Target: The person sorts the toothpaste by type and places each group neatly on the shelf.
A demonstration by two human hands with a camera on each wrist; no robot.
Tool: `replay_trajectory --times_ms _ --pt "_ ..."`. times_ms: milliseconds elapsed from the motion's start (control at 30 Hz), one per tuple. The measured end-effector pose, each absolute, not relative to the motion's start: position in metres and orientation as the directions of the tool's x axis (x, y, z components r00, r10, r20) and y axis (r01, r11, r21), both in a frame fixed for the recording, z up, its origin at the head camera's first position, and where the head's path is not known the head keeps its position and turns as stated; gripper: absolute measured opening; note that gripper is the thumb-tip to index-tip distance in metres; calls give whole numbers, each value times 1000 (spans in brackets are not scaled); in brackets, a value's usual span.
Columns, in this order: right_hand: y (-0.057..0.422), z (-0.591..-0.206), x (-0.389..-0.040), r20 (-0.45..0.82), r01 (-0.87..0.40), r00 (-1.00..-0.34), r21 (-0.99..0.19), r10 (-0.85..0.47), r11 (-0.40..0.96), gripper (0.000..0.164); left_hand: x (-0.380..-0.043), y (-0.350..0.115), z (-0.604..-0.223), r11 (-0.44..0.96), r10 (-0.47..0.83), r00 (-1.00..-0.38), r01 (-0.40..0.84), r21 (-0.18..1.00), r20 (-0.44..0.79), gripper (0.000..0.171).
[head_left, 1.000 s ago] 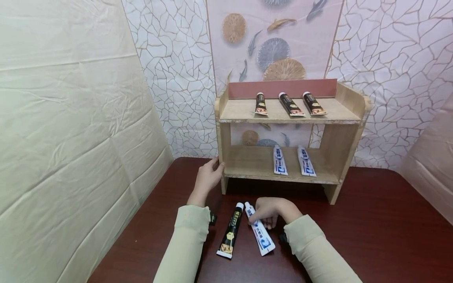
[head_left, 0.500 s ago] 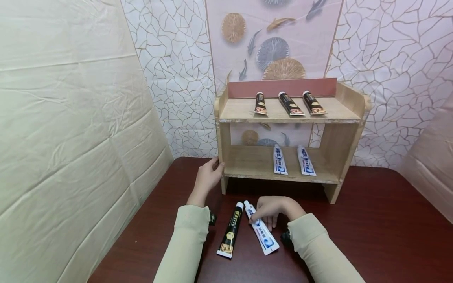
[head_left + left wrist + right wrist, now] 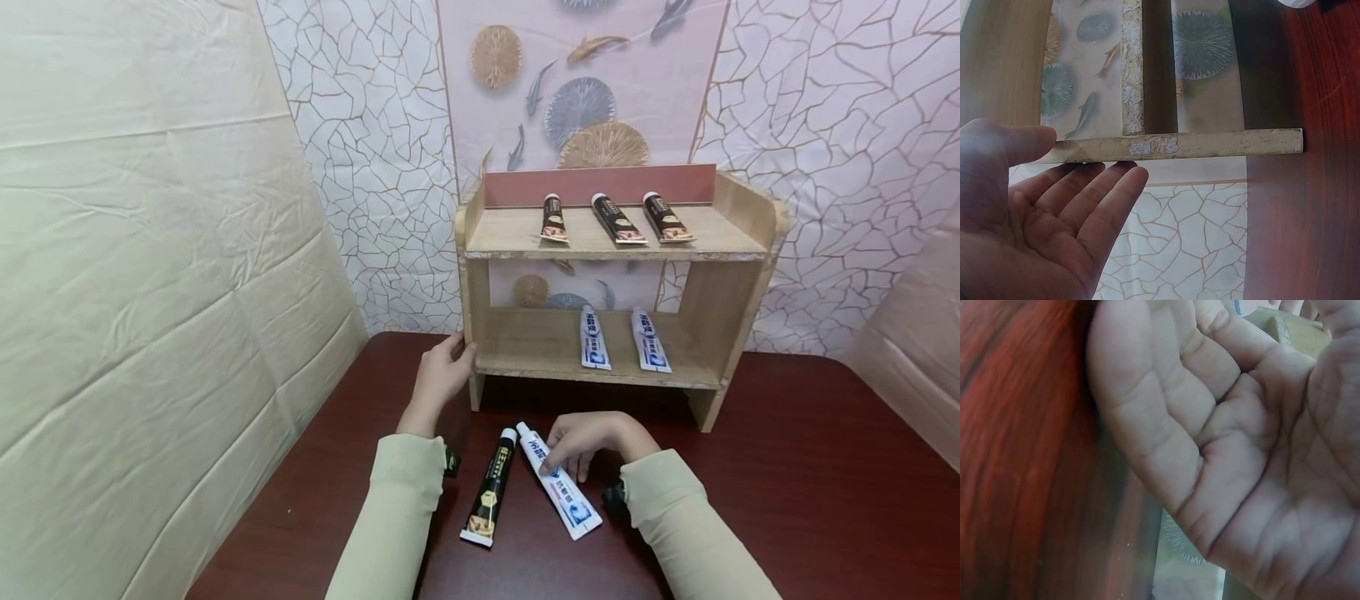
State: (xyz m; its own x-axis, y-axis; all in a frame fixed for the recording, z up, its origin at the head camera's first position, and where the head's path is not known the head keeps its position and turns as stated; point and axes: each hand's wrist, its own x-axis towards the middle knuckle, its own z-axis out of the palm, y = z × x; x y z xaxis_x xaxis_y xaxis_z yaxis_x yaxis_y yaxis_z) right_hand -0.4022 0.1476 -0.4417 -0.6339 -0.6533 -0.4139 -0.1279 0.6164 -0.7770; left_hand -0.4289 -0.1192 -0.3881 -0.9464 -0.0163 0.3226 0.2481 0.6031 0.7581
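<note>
My right hand pinches a white and blue toothpaste tube lying slantwise on the table, cap end away from me. In the right wrist view the curled fingers hide most of what they hold. A black and gold toothpaste tube with a white cap lies just left of it. My left hand holds the left side panel of a wooden shelf. In the left wrist view, the thumb lies on one side of that panel and the fingers on the other.
Three black toothpaste tubes lie on the upper shelf board. Two white ones lie on the lower board, right of its middle. The dark red table extends on both sides, and a cream cloth hangs at the left.
The white tube's flat end has swung to the right as my right hand shifted slightly right with it. My left hand has stayed on the shelf.
</note>
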Motion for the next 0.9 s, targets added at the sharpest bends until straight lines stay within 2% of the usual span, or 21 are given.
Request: replay_trajectory --times_ms 567,900 --pt "162 -453 -414 -398 -26 -552 -870 -733 492 17 -430 -118 -387 599 -18 -942 258 758 335 50" --pt "161 -448 -414 -355 -23 -552 -898 -755 439 16 -428 -119 -387 595 -21 -948 243 766 317 53"
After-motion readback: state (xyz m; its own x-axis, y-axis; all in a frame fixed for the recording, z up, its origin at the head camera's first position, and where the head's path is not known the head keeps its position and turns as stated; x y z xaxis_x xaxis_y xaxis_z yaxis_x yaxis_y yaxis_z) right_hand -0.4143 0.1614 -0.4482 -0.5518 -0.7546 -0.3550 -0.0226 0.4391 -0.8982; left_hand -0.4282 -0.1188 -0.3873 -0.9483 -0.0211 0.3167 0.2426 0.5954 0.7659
